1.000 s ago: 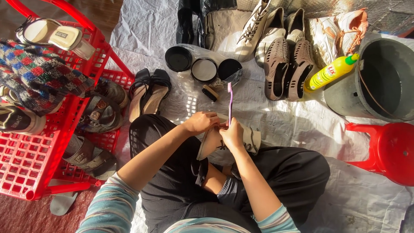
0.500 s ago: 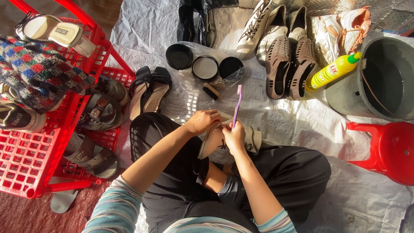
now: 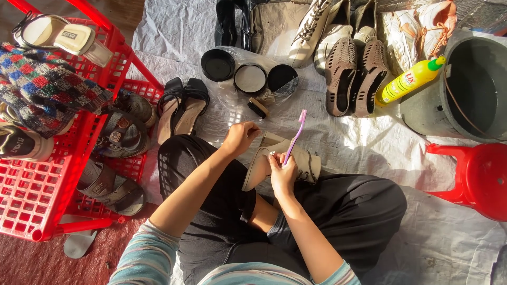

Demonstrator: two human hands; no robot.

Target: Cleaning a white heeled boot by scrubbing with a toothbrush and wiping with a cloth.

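The white sheet (image 3: 443, 232) covers the floor and carries nearly everything; 1 red crate (image 3: 37, 200) stands at its left edge, holding 1 knitted checked cloth (image 3: 45, 87), 1 white sandal (image 3: 58, 36) on its rim and several dark sandals, at least 3. At the right stand 1 grey bucket (image 3: 470, 89) and, just below it, 1 red stool (image 3: 475, 177). Along the top lies a row of shoes: 1 pair of brown woven shoes (image 3: 355, 74), 1 pair of white sneakers (image 3: 422, 26) and others partly cut off by the frame. 1 pair of black heeled sandals (image 3: 182, 105) lies beside the crate. 1 yellow bottle (image 3: 409, 82) with a green cap leans against the bucket. 3 round tins (image 3: 250, 78) sit in a row, touching a clear plastic bag, with 1 small brush (image 3: 257, 108) just below them. On the person's lap lies 1 beige shoe (image 3: 288, 161): the left hand (image 3: 240, 137) is closed on its upper end, and the right hand (image 3: 282, 174) is clamped around 1 pink toothbrush (image 3: 294, 138), bristles up, its shaft crossing the shoe. Against the frame 1 second ago, the toothbrush now tilts right instead of standing nearly upright, and both hands sit in much the same place.
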